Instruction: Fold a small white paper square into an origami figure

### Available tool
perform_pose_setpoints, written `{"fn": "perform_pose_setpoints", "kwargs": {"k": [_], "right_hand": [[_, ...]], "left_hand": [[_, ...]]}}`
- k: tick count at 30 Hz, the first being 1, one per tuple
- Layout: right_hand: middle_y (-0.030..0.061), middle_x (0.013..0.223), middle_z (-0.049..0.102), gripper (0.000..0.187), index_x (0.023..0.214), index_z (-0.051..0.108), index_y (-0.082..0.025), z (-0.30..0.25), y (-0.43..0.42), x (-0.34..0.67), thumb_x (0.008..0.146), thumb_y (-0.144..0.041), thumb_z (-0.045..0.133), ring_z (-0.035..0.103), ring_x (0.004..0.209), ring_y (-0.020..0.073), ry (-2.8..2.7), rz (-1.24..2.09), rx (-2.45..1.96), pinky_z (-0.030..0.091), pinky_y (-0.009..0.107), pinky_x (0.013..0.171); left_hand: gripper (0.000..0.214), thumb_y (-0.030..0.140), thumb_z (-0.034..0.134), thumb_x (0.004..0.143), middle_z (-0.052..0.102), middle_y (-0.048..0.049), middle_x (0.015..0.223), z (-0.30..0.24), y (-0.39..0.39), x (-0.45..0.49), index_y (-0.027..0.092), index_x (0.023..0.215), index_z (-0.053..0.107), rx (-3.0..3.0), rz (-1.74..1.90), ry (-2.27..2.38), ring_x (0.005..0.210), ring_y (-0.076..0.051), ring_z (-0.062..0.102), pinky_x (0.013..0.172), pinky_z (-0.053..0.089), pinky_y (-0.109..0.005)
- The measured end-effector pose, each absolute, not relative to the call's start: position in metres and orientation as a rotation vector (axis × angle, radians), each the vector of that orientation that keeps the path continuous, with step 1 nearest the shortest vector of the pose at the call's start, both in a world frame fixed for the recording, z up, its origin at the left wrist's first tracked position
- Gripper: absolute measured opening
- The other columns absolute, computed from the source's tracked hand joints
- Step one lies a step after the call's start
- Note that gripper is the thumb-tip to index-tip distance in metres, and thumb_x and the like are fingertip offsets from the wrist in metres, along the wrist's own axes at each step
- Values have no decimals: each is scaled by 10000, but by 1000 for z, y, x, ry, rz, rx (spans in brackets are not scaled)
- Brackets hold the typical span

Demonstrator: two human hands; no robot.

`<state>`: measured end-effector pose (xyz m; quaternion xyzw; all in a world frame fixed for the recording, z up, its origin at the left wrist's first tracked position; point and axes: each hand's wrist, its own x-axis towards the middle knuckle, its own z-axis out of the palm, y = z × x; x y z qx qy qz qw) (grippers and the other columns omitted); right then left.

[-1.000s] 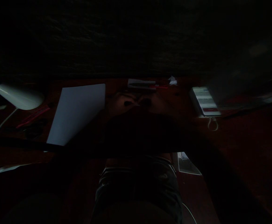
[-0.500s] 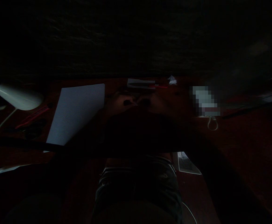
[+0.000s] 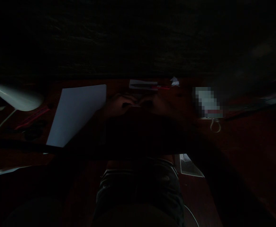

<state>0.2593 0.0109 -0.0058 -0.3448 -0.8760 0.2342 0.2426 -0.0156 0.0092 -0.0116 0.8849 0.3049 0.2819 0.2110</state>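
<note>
The light is very dim, and both hands are close together over the dark reddish table (image 3: 185, 104). My left hand (image 3: 119, 104) is closed, with its fingertips pinching a small pale piece of paper (image 3: 135, 105). From the other side, my right hand (image 3: 156, 104) grips the same piece, its fingers mostly lost in shadow. Just beyond the hands lies a white paper strip (image 3: 142, 82). A dark slim tool with a red end, perhaps a knife or a pen (image 3: 161, 87), rests across it. To its right sits a small crumpled or folded white paper (image 3: 175, 81).
A large white sheet (image 3: 81, 107) lies left of my hands. Farther left are a white lamp-like object (image 3: 21, 97) with a cord, a red tool (image 3: 32, 118) and a dark round item (image 3: 35, 129). A blurred pale object (image 3: 207, 102) with a loop (image 3: 215, 125) is at right.
The fingertips have shifted slightly and the pale piece between them lies flatter. Both hands stay in the same place; the things around them have not moved.
</note>
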Motion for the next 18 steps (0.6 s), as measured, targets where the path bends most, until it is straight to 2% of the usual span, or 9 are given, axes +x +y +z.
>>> {"fn": "perform_pose_setpoints", "kwargs": {"k": [5,9,18], "right_hand": [[70,1201,902,270,1082,918,-270,-8,13,260,953,-130,727,839,1097,258,-2383,666,-906,636,407,1023],[62,1211,899,290,1078,922,-282,-6,13,260,958,-124,711,835,1130,257,-2387,678,-895,627,404,1043],[52,1199,905,282,1063,921,-292,-5,16,263,952,-128,720,832,1134,257,-2398,705,-866,635,406,1032]], "left_hand": [[276,145,689,987,902,-64,1301,-9,9,-16,276,1088,910,2471,754,849,1247,-275,847,1158,657,-506],[256,143,694,972,906,-60,1270,-10,11,-16,275,1035,904,2520,739,843,1232,-280,840,1151,643,-514],[271,138,692,964,913,-53,1220,-8,10,-15,280,1054,904,2559,696,876,1187,-283,835,1151,622,-506]]}}
